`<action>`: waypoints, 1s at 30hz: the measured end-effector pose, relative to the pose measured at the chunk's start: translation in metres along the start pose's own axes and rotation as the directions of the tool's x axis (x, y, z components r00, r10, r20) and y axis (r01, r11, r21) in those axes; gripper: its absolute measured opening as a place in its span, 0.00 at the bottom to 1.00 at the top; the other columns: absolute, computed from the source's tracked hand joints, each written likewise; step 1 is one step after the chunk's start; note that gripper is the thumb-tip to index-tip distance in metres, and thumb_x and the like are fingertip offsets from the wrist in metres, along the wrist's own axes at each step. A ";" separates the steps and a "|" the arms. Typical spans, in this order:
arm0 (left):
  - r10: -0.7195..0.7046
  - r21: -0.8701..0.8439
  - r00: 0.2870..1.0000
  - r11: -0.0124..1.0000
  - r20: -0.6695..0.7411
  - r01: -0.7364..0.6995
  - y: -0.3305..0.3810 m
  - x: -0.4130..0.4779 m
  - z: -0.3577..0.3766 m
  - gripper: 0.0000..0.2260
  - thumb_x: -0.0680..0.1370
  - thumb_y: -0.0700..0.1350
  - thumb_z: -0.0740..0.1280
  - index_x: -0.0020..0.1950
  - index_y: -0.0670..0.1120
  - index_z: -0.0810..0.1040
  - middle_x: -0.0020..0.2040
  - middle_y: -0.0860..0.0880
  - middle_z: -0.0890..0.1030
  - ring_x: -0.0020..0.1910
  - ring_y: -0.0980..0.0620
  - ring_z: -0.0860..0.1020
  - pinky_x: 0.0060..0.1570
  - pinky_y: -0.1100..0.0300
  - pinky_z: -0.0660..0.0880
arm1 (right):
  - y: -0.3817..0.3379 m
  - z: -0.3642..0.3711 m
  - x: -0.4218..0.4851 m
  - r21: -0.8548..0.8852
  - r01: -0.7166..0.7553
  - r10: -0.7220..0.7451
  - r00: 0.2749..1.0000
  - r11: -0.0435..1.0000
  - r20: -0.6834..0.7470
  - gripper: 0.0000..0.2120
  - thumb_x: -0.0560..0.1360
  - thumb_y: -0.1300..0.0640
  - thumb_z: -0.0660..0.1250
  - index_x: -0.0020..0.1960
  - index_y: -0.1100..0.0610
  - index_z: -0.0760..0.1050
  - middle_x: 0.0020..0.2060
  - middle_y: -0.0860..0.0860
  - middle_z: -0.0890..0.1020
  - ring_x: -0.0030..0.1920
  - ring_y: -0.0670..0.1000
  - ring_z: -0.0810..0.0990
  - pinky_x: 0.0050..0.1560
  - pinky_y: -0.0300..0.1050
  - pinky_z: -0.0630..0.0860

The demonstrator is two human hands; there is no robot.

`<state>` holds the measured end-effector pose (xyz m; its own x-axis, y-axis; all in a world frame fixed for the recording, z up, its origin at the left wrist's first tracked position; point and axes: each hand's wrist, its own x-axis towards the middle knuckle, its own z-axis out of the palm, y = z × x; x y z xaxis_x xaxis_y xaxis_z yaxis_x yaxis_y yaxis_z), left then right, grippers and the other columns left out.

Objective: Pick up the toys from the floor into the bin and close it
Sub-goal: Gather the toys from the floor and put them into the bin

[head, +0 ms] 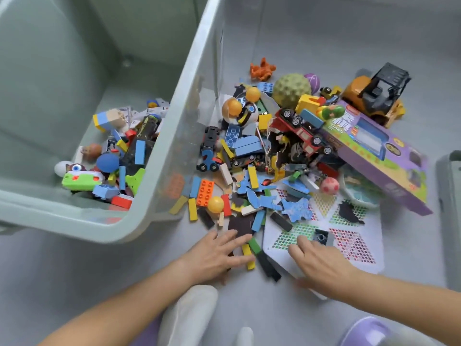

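A big pale green bin (159, 171) stands open at the left, with several toys lying at its bottom. To its right a pile of toys (274, 151) covers the grey floor: blocks, balls, toy cars, puzzle pieces, a purple box (381, 156), an orange toy forklift (376, 93). My left hand (219, 253) lies flat, fingers spread, over small blocks at the pile's near edge. My right hand (321, 263) rests palm down on a white patterned board (349, 236), its fingers beside a small dark block (321, 237). Neither hand visibly grips anything.
A second grey-green container's edge (449, 211) shows at the far right. My knee in light cloth (189, 315) is at the bottom centre, and a purple slipper (364, 330) at the bottom right. Bare grey floor lies beyond the pile.
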<state>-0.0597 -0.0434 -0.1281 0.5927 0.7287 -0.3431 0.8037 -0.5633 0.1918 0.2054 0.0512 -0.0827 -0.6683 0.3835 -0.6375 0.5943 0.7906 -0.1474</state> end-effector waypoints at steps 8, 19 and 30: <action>0.034 0.055 0.984 0.998 -0.174 -0.025 -0.011 0.025 0.004 0.16 0.69 0.42 0.66 0.56 0.54 0.71 0.59 0.49 0.76 0.50 0.48 0.76 0.38 0.58 0.73 | 0.055 0.020 -0.019 -0.120 0.039 -0.062 0.979 0.992 -0.196 0.21 0.59 0.55 0.76 0.41 0.54 0.65 0.29 0.50 0.71 0.21 0.52 0.70 0.14 0.42 0.61; -0.433 -0.063 0.871 0.900 -0.234 0.430 -0.038 0.030 -0.004 0.26 0.61 0.60 0.75 0.54 0.52 0.74 0.68 0.45 0.66 0.68 0.38 0.64 0.64 0.35 0.60 | 0.093 0.012 -0.016 0.196 -0.406 0.448 0.845 0.893 -0.292 0.13 0.68 0.51 0.75 0.48 0.53 0.75 0.54 0.55 0.73 0.52 0.60 0.71 0.43 0.55 0.75; -0.484 -0.084 0.850 0.875 -0.209 0.477 -0.039 0.047 -0.015 0.42 0.59 0.62 0.77 0.67 0.51 0.65 0.67 0.42 0.70 0.63 0.38 0.73 0.61 0.36 0.68 | 0.046 -0.026 0.029 0.641 -0.268 0.486 0.854 0.719 -0.188 0.30 0.73 0.51 0.70 0.70 0.49 0.60 0.63 0.54 0.65 0.65 0.55 0.64 0.65 0.50 0.64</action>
<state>-0.0625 0.0182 -0.1382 0.1260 0.9733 -0.1921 0.9904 -0.1121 0.0814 0.2018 0.1114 -0.0890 -0.3657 0.8010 -0.4740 0.8935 0.1595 -0.4198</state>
